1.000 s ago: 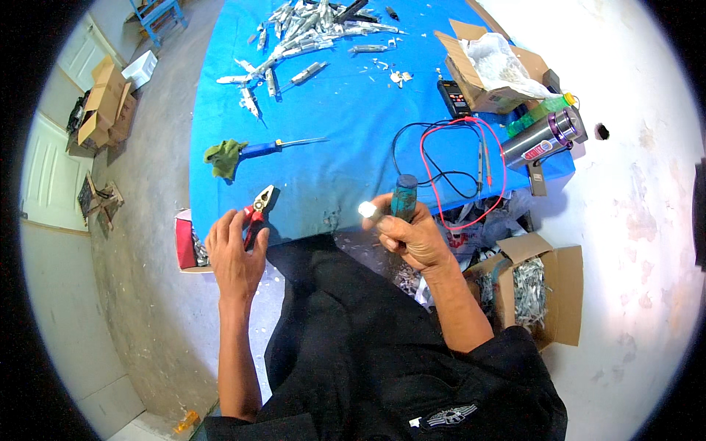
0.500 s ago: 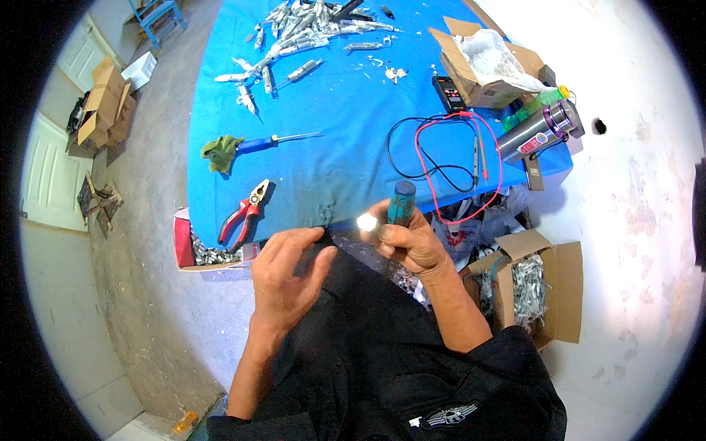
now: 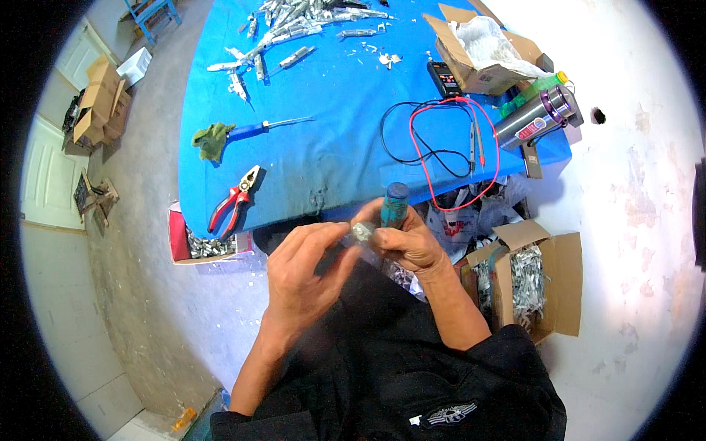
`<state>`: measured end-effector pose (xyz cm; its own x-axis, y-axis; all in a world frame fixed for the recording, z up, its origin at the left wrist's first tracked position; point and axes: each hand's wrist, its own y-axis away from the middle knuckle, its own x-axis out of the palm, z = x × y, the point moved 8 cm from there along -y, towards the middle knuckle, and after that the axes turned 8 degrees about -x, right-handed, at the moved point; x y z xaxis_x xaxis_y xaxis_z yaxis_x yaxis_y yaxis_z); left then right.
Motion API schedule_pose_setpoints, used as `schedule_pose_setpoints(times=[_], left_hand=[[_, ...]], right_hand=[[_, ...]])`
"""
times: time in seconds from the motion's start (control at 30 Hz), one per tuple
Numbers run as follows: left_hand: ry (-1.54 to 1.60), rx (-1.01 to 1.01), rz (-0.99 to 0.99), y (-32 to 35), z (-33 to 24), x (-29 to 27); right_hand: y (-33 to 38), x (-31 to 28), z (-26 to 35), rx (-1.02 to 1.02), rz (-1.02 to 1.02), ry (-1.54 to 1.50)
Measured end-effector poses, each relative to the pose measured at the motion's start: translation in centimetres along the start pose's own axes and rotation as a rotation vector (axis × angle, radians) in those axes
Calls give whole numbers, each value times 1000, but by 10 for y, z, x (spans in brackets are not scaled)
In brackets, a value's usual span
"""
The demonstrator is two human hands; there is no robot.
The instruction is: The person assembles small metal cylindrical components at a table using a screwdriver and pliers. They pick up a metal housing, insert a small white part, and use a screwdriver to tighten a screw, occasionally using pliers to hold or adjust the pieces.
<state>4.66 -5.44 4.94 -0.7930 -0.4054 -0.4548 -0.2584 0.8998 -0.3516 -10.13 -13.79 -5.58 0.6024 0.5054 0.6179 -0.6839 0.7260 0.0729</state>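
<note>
My right hand (image 3: 407,241) grips a tool with a teal handle (image 3: 394,203), held upright just below the near edge of the blue table (image 3: 323,158). A small silvery metal piece (image 3: 362,231) sits between the fingertips of both hands, at the tool's tip. My left hand (image 3: 305,272) pinches that piece from the left. Red-handled pliers (image 3: 232,200) lie on the table near its front left corner, apart from both hands.
A blue-handled screwdriver (image 3: 257,128) lies beside a green rag (image 3: 212,140). Black and red meter leads (image 3: 448,143) and a meter (image 3: 443,77) lie to the right, next to a steel flask (image 3: 533,121). Several metal parts (image 3: 294,22) lie at the far end. Cardboard boxes (image 3: 540,283) of metal pieces stand on the floor.
My left hand let go of the red pliers on the table and came over to the right hand, where it now pinches the small metal piece at the tool's tip.
</note>
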Motion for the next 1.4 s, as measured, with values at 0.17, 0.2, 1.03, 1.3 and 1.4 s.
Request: schedule_pose_setpoints(times=[0.17, 0.2, 1.03, 1.3, 1.4], left_hand=[[37, -46, 31, 1, -1, 5], [52, -51, 30, 0, -2, 6], [17, -1074, -330, 228, 361, -196], [-3, -1115, -339, 244, 380, -176], [87, -1177, -316, 275, 380, -142]], right_hand=[[2, 6, 5, -38, -36, 81], [2, 5, 5, -37, -28, 91], [32, -75, 1, 14, -320, 563], [60, -110, -4, 13, -481, 487], [73, -132, -2, -24, -530, 543]])
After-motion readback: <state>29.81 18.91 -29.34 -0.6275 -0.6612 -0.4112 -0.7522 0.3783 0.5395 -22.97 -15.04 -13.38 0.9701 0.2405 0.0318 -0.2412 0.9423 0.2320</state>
